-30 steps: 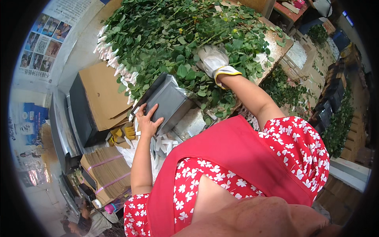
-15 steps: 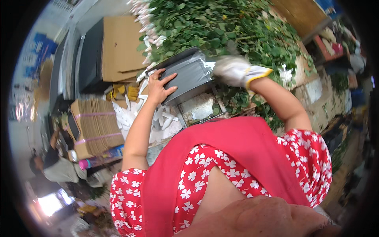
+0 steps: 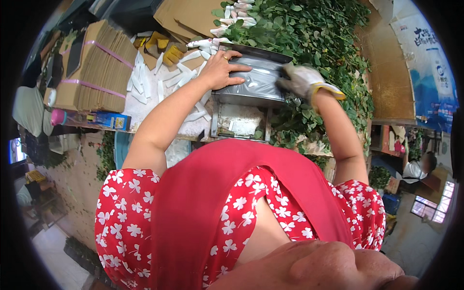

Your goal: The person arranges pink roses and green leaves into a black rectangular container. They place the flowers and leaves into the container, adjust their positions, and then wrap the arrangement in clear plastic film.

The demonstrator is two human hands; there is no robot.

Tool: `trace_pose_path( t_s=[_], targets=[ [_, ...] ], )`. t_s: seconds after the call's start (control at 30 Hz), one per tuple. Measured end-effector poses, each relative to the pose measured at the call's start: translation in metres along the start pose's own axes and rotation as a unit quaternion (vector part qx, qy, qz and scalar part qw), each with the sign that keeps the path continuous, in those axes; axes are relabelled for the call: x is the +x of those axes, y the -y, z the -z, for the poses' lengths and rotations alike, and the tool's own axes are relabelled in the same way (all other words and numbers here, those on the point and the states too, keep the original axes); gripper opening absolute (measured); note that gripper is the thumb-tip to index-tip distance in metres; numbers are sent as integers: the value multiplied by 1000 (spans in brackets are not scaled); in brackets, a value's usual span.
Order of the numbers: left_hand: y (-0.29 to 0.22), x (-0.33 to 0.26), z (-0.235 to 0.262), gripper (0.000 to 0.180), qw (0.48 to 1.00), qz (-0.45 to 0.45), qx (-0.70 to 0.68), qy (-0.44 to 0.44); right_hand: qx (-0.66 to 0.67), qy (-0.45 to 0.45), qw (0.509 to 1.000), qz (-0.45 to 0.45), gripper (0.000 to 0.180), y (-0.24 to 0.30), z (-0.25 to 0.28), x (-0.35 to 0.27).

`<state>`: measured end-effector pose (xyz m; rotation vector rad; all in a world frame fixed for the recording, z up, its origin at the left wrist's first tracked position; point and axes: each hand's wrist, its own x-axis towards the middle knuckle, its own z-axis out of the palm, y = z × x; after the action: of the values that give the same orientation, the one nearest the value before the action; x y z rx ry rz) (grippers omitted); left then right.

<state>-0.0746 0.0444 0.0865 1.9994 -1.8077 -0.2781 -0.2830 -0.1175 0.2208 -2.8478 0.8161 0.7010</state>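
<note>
My bare left hand (image 3: pixel 223 71), a ring on one finger, lies with its fingers spread on a stack of dark grey plastic sheets (image 3: pixel 258 79). The shiny sheets sit in a dark metal holder (image 3: pixel 256 52) with a raised back edge. At their right end is my right hand (image 3: pixel 304 81), in a whitish work glove with a yellow cuff. Motion smears the glove's fingers, so their grip cannot be made out. Below the holder stands a metal frame (image 3: pixel 241 118) with a worn pale surface inside.
Leafy green stems (image 3: pixel 319 38) are heaped behind and to the right, with white-wrapped heads along their left edge. White foam-like strips (image 3: pixel 141 79), yellow gloves (image 3: pixel 171 54) and a strapped cardboard stack (image 3: pixel 104 72) lie left. A brown panel (image 3: pixel 386 72) stands right.
The view has turned, and the bench appears swung round. My left hand stays spread on the sheets. My right glove stays by their right end, blurred in both frames.
</note>
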Motion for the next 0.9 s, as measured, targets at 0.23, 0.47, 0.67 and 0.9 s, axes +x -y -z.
trace_pose_path(
  t_s=[0.23, 0.47, 0.67, 0.9],
  targets=[
    [17, -4, -11, 37, 999, -9, -18, -51, -46, -161, 986, 18, 59, 60, 36, -22],
    [24, -2, -27, 17, 966, -24, -86, -244, 57, -217, 966, 126, 104, 100, -63, 74],
    [59, -148, -67, 24, 943, 156, -61, -289, 101, -216, 969, 70, 63, 121, -46, 64],
    [14, -141, -100, 44, 978, 137, 21, -158, 73, -330, 940, 53, 35, 131, -58, 82]
  ],
)
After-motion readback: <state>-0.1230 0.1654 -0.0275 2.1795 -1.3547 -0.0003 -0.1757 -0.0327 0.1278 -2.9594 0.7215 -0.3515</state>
